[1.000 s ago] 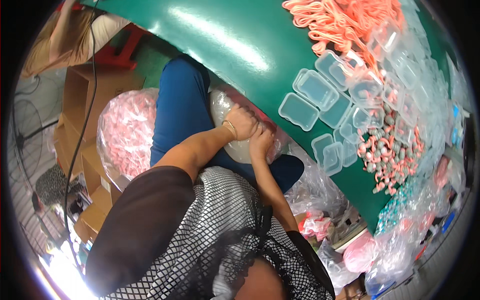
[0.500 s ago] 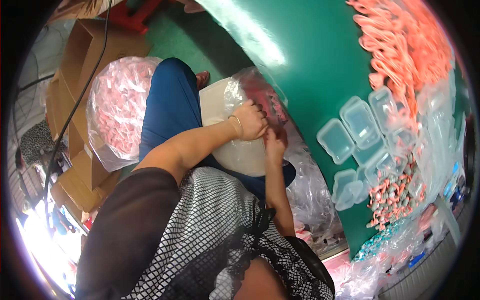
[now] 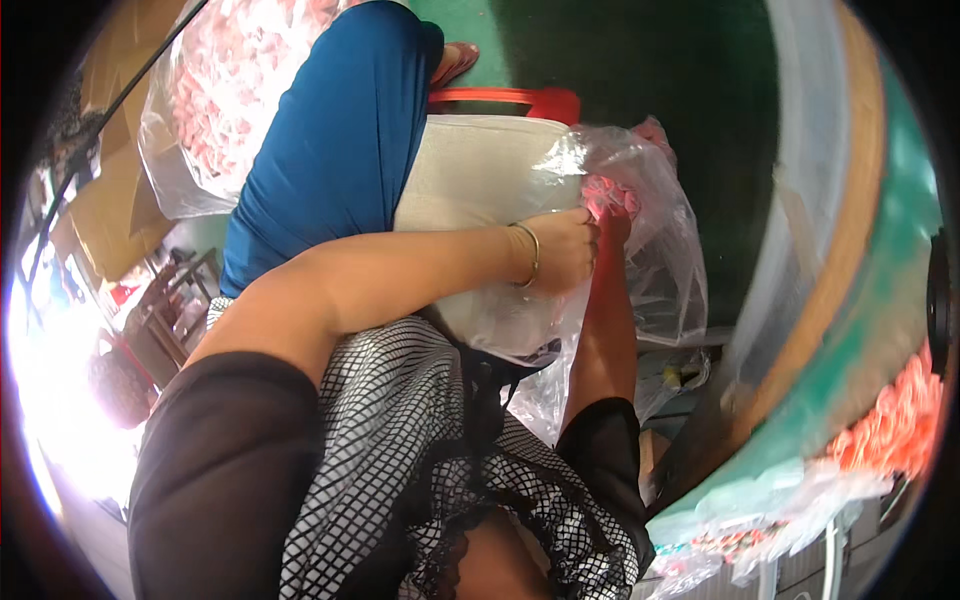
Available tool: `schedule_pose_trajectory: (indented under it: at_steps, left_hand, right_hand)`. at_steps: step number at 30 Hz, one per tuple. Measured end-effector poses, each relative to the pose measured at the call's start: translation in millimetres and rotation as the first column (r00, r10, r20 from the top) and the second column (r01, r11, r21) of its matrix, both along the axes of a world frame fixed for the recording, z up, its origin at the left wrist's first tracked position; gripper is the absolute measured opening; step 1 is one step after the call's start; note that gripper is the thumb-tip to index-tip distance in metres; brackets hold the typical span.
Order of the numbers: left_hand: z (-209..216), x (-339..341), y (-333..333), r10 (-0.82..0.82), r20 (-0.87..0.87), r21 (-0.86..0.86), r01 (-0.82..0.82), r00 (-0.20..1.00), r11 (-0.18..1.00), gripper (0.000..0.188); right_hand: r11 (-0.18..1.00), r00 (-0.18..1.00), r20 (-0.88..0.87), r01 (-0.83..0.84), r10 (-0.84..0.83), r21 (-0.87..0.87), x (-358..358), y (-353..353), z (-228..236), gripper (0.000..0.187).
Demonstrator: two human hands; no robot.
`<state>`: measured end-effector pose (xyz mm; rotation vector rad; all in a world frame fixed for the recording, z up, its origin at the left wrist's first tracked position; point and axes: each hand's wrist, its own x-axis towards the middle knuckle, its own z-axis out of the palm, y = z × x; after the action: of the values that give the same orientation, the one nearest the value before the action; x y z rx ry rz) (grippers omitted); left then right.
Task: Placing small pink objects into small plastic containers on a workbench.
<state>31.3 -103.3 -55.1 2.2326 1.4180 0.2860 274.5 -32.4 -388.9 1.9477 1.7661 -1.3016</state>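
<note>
My left hand (image 3: 562, 252), with a bangle at the wrist, is closed on the gathered edge of a clear plastic bag (image 3: 665, 265). My right hand (image 3: 617, 228) is beside it, reaching into the bag, seen partly through the film. A small bunch of pink pieces (image 3: 606, 195) sits at its fingers, which look closed around it; their exact shape is blurred by the plastic. Both hands are over the right edge of a cream flat pad (image 3: 485, 165) between my legs.
A large clear bag of pink pieces (image 3: 235, 95) stands at the left, near cardboard boxes (image 3: 110, 215). A red plastic frame (image 3: 555, 103) shows beyond the pad. The green table (image 3: 900, 270) edge curves along the right, with orange cords (image 3: 890, 430) on it.
The view has swung away from the table, whose clear boxes have left the picture. My hands stay together at the bag, and the pink bunch now shows by the right fingers.
</note>
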Motion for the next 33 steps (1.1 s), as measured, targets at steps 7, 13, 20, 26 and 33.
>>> schedule_pose_trajectory:
  at_steps: [7, 13, 20, 26, 33]
  left_hand:
    - [14.3, 3.6, -8.6, 0.015, -0.012, -0.194, -0.017, 1.0, 0.981, 0.016]
    - [23.3, 3.5, -3.7, 0.036, 0.056, -0.042, -0.034, 0.998, 0.999, 0.017]
    - [28.1, -2.8, -3.1, 0.034, 0.056, -0.055, -0.031, 0.998, 0.998, 0.018]
    - [13.8, 11.0, -6.6, 0.066, 0.117, 0.009, -0.068, 0.991, 0.998, 0.022]
    - [33.4, 4.9, 0.9, 0.022, 0.075, 0.013, -0.023, 0.997, 1.0, 0.023]
  right_hand:
    - [0.983, 0.985, -0.027, -0.173, 0.171, -0.064, -54.6, -13.5, 92.5, 0.037]
    - [0.845, 0.809, 0.296, -0.535, 0.508, 0.014, 21.1, -23.3, 1.5, 0.04]
    - [0.623, 0.642, 0.286, -0.765, 0.711, 0.165, -13.9, 2.6, 15.7, 0.034]
    - [0.666, 0.67, 0.206, -0.74, 0.713, 0.099, 17.6, 25.8, -46.6, 0.056]
    - [0.91, 0.755, -0.641, -0.352, 0.138, -0.219, 13.9, 64.5, -13.5, 0.053]
